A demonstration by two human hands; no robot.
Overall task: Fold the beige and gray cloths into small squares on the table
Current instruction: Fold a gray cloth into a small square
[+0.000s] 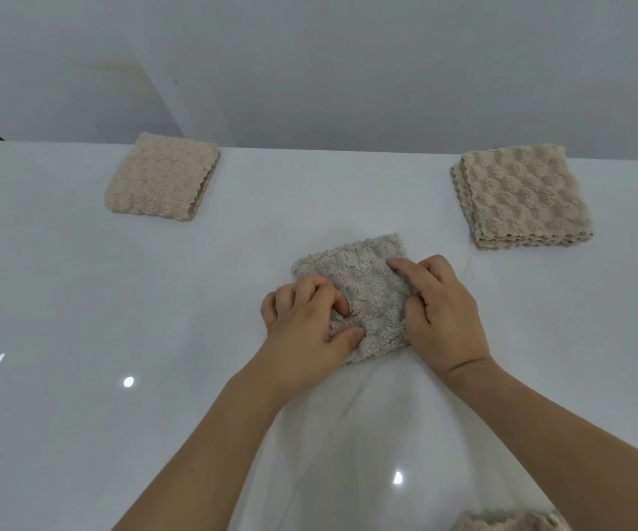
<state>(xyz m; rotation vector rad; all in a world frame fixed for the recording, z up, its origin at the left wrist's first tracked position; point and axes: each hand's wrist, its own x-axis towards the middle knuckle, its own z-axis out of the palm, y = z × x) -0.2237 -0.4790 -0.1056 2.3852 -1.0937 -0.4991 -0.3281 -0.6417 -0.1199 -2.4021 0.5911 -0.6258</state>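
Observation:
A grey-beige fluffy cloth [363, 285] lies folded into a small square at the middle of the white table [80, 320]. My left hand [305, 331] grips its left edge, with curled fingers and the thumb pressed into the pile. My right hand [440, 312] holds the right edge, its index finger lying flat across the top. A folded beige cloth [160, 178] sits at the far left. A stack of folded beige-grey cloths [524, 197] sits at the far right.
A grey wall rises right behind the table's far edge. A bit of another fluffy cloth [508, 522] shows at the bottom edge, near my body. Bare glossy tabletop lies left and right of my arms.

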